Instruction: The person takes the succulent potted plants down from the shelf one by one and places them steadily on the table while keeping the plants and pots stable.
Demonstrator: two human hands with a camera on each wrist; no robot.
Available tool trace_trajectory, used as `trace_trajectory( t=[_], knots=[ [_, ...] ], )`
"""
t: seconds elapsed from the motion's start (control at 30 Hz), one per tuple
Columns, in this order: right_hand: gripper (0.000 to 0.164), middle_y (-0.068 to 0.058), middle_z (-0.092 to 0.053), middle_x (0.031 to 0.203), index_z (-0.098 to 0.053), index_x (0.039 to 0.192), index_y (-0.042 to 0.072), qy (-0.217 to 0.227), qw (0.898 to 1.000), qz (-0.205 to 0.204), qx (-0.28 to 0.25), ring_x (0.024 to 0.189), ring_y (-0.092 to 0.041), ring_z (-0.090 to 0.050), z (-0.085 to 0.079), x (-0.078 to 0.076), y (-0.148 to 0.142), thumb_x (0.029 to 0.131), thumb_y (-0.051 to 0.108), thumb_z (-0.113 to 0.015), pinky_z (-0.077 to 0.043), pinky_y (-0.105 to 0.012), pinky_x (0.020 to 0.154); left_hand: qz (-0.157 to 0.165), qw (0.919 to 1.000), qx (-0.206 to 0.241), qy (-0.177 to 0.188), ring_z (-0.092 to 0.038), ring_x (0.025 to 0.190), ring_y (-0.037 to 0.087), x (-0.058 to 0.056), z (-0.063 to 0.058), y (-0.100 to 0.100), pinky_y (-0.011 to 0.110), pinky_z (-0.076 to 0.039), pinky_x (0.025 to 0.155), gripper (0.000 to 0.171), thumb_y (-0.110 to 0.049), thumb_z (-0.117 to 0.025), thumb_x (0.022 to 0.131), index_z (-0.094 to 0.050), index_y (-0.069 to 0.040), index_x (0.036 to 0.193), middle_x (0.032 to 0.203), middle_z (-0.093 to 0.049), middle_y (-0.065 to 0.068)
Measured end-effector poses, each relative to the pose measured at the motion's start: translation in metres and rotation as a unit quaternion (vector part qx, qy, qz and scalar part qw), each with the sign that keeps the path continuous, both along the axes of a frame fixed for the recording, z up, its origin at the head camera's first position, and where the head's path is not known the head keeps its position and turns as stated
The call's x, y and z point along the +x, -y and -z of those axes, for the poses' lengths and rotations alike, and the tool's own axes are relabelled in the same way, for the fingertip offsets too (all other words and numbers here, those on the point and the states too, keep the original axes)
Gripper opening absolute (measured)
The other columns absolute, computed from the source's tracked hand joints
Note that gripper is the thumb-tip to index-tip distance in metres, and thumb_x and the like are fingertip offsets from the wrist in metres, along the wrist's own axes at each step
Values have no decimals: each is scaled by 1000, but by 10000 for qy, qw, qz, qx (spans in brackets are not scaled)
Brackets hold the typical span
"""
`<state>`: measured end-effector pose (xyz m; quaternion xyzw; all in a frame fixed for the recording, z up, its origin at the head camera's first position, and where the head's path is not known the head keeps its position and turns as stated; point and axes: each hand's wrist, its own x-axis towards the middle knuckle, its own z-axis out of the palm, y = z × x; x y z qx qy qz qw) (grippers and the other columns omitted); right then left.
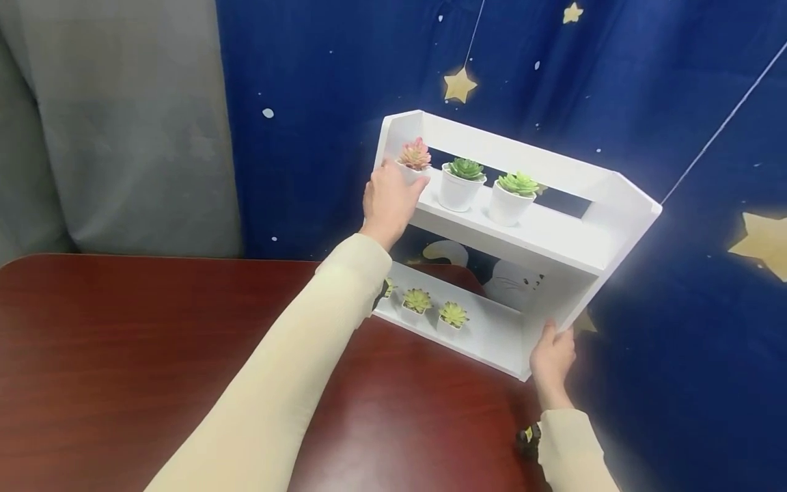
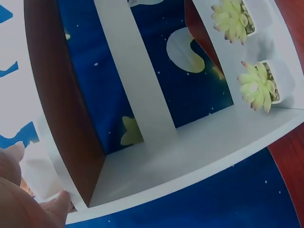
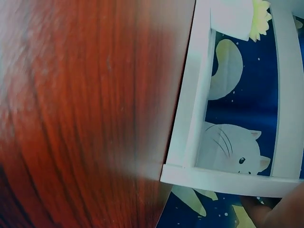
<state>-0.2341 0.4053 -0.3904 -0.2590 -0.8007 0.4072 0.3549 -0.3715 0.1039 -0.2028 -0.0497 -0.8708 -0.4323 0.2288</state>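
Note:
A white two-tier shelf stands at an angle on the wooden table. On its upper tier, the left hand pinches the white pot of a pink succulent, thumb on one side and fingers by the side panel. In the left wrist view, this pot shows between the thumb and a finger. The right hand grips the shelf's right side panel low down. Beside the pink plant are a dark green succulent and a bright green succulent in round white pots.
Small pale-green succulents in square white pots line the lower tier, one partly behind the left sleeve. The reddish-brown table ends near the shelf's right side. Behind hangs a blue curtain with stars and a white cat; a grey curtain is at left.

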Motion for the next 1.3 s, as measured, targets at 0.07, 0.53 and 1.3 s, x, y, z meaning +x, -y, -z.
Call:
trace_trajectory(
  t=[0.07,0.53,1.3],
  knots=[
    [57,-36,-55,133,-41,145,-5,7,10000,-21,2,125,-53,-52,0,-1,1,109,38,-32,-41,-64,109,-120,9998,-136,-20,-70,114,32,-2,-1,1,42,-58,94,63,-54,-67,93,-57,-2,128,123,-70,17],
    [54,-37,-55,133,-44,142,-6,-91,9999,-2,110,126,-54,-50,4,-3,3,108,36,-34,-38,-64,110,332,9992,180,-148,-64,124,33,-2,-1,11,43,-54,103,55,-39,-66,97,-54,0,134,131,-65,19],
    [56,-37,-57,128,-45,140,-7,62,9997,54,212,120,-55,-52,4,3,-1,108,38,-33,-40,-66,106,1088,9869,1186,-116,-59,128,27,24,-4,51,39,-49,109,56,-26,-73,94,-52,-3,141,137,-62,15]
  ],
)
